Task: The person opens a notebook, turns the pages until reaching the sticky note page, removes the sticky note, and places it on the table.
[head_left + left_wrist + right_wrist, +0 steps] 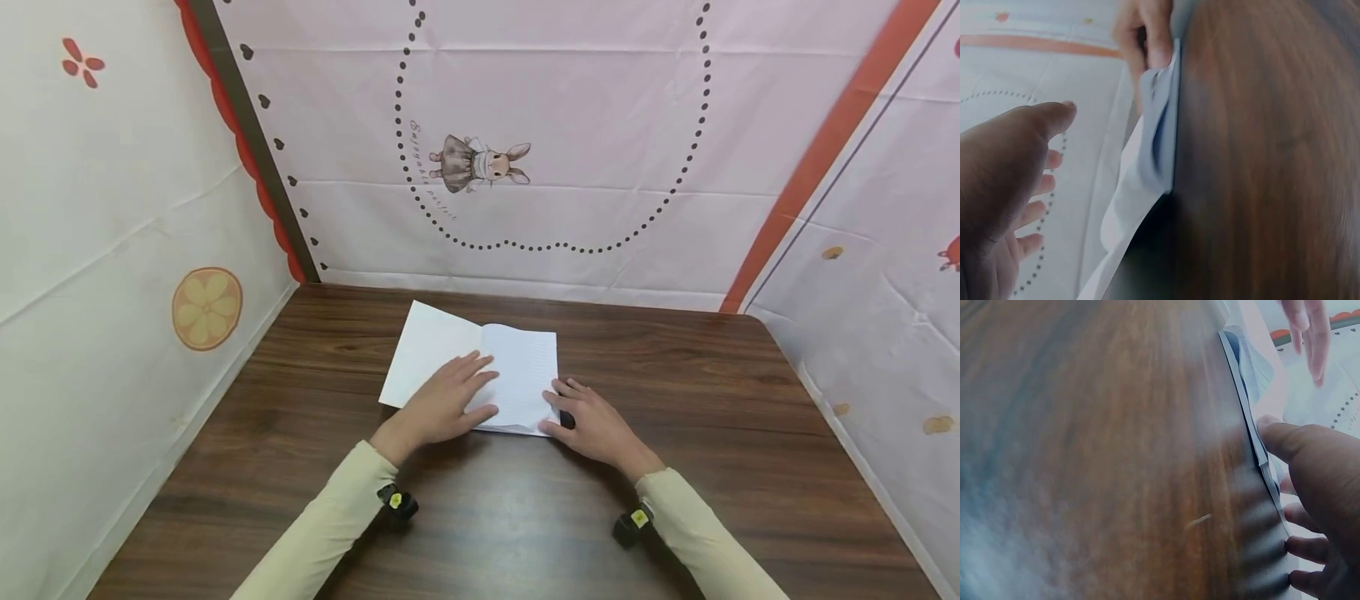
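A notebook with white pages point(517, 379) lies open on the table, its white cover point(423, 346) turned out to the left. My left hand point(444, 402) reaches over the notebook's middle with fingers spread, holding nothing; in the left wrist view its thumb and fingers stand apart. At the lower right corner of the pages is my right hand point(592, 423). Its thumb and index finger touch the page, and the other fingers lie by the right edge. From the right wrist view, the right thumb point(1279, 437) meets the near edge, where the pages point(1250, 369) bulge up slightly.
The brown wooden table point(510, 525) stretches around the notebook. Printed cloth walls stand behind point(555, 150) and on both sides of it. Small black cameras sit on the left wrist point(397, 502) and the right wrist point(633, 525).
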{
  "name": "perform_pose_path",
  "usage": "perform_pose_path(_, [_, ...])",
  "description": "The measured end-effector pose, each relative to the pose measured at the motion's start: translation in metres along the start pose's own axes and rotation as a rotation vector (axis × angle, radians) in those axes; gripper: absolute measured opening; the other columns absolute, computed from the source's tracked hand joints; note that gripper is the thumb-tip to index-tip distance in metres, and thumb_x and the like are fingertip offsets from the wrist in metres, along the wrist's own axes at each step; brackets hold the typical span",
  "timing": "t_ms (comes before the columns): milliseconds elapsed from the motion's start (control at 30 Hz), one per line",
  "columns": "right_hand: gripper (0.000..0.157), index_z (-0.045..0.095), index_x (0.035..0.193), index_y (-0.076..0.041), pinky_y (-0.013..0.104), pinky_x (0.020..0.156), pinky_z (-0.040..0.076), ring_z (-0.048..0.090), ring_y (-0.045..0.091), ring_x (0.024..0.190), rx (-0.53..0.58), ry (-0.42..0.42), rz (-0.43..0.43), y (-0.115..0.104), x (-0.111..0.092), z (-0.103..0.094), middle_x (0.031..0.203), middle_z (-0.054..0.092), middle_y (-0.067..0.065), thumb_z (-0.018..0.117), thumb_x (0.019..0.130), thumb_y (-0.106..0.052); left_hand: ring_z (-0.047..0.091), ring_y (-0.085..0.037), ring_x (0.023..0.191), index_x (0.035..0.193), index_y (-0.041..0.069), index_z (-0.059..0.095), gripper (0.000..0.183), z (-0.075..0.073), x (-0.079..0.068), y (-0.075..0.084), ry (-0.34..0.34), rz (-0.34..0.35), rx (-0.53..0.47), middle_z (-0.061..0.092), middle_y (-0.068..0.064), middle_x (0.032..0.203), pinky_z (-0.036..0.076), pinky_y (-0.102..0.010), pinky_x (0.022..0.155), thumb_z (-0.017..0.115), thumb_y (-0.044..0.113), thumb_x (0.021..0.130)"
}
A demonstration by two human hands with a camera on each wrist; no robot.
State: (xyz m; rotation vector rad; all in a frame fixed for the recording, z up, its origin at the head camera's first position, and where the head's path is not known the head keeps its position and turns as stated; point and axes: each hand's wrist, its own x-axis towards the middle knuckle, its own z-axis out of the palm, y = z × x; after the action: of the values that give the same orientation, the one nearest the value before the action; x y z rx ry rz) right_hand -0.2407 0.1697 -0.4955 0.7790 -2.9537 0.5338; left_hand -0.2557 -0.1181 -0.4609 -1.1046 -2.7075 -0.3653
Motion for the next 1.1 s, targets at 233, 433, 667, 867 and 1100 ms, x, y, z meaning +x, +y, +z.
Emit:
perform_pose_path(233, [0.067,0.052,0.139,-0.018,0.056,0.107,0.033,0.033,0.032,0.139,-0.017,0.001,-0.009,0.004,0.001,0.002,0.149,0.041,0.008,0.052,0.088,-0.063,0.027,-0.026,0.142,0.136,0.014,0.051,0.059,0.021,0.015,0.019,-0.105,0.072,0.055,0.038,-0.007,0.151,0.023,-0.045,0.115,0.047,0.055,0.094])
perform_pose_path(433, [0.066,0.052,0.139,-0.020,0.057,0.107,0.033,0.032,0.031,0.140,-0.015,-0.013,0.006,0.004,0.002,0.002,0.150,0.040,0.006,0.051,0.089,-0.063,0.029,-0.027,0.141,0.136,0.013,0.051,0.060,0.033,0.025,0.028,-0.127,0.126,0.088,0.040,-0.008,0.149,0.024,-0.045,0.115,0.048,0.056,0.094])
perform_pose_path(667, [0.066,0.052,0.139,-0.020,0.058,0.107,0.032,0.031,0.031,0.140,-0.004,-0.013,0.005,0.004,0.001,0.001,0.150,0.040,0.007,0.052,0.089,-0.063,0.033,-0.026,0.140,0.136,0.014,0.052,0.056,0.034,0.032,0.029,-0.131,0.134,0.154,0.044,-0.008,0.146,0.027,-0.044,0.113,0.055,0.051,0.093])
perform_pose_path(867, [0.067,0.052,0.139,-0.021,0.056,0.108,0.031,0.032,0.031,0.140,0.004,-0.006,0.007,0.003,0.001,0.000,0.149,0.041,0.006,0.048,0.089,-0.065,0.038,-0.025,0.136,0.131,0.016,0.056,0.047,0.030,0.033,0.026,-0.071,0.132,0.170,0.049,-0.006,0.142,0.031,-0.042,0.112,0.063,0.039,0.091])
perform_pose_path(1100, [0.073,0.046,0.143,-0.018,0.057,0.108,0.031,0.032,0.031,0.140,0.010,-0.007,0.014,0.002,-0.001,0.001,0.150,0.040,0.007,0.044,0.089,-0.067,0.042,-0.022,0.133,0.125,0.018,0.062,0.036,0.030,0.033,0.023,0.009,0.100,0.137,0.052,-0.004,0.138,0.035,-0.039,0.109,0.066,0.029,0.090])
